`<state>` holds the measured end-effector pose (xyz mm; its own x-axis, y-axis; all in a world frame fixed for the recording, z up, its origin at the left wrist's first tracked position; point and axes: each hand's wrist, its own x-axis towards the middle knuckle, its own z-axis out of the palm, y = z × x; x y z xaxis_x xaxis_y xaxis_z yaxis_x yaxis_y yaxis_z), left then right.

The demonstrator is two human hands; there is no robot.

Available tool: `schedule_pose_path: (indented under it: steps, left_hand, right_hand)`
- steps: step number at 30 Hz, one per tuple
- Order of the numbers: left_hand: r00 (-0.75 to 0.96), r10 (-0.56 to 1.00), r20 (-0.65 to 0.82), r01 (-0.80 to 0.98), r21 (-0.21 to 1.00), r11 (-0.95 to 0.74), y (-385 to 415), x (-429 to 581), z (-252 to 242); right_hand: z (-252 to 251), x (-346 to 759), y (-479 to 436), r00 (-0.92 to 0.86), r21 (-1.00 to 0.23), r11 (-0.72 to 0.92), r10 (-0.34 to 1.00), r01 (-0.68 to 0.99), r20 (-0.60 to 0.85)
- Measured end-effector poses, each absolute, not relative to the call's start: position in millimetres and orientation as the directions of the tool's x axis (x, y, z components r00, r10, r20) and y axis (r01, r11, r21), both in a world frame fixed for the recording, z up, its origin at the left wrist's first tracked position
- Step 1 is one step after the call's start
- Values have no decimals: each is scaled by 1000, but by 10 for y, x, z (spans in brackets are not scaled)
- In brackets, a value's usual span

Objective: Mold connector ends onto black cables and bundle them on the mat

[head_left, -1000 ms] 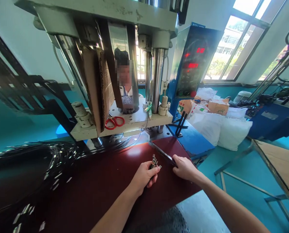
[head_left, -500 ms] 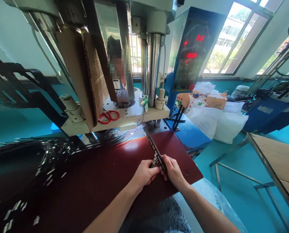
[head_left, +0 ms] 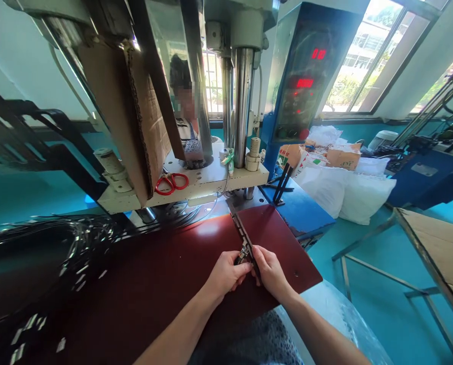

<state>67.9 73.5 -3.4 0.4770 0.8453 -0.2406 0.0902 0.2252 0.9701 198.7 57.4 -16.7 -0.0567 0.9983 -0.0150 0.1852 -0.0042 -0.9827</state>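
Note:
My right hand (head_left: 271,271) is closed around the near end of a long, narrow dark metal bar (head_left: 240,228) with slots or small parts along one side. The bar slants away over the dark red tabletop. On the bar's left side, my left hand (head_left: 226,274) is closed in a pinch on small shiny metal connectors (head_left: 243,252). These connectors touch or sit right beside the bar; the fingers hide their lower part. How many there are cannot be made out.
Behind the red table (head_left: 165,274) stands a press with steel columns (head_left: 243,106). Red-handled scissors (head_left: 172,183) and a cardboard sheet (head_left: 114,111) are on it. Black cables with metal ends (head_left: 85,243) lie at left. A blue control box (head_left: 302,76) and white sacks (head_left: 371,195) are at right.
The view has shifted slightly, so the surroundings sit a little farther right. Both hands keep their hold on the bar and connectors, with only slight finger movement.

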Motion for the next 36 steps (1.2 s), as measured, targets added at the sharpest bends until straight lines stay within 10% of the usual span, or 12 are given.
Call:
schedule_pose_path:
  steps: [13,27,36]
  left_hand:
    - [126,992,-8,268,963,-26,705,543,-41]
    - [444,836,-321,-33,927,374,742,676,-18]
    - [344,933,-104,23,995,102,758,687,-128]
  right_hand:
    - [-163,2011,519,42,-988,-1,999,152,5]
    - [-183,2042,492,-86,-990,19,996,136,8]
    - [-178,2027,519,-106,-964,52,994,259,25]
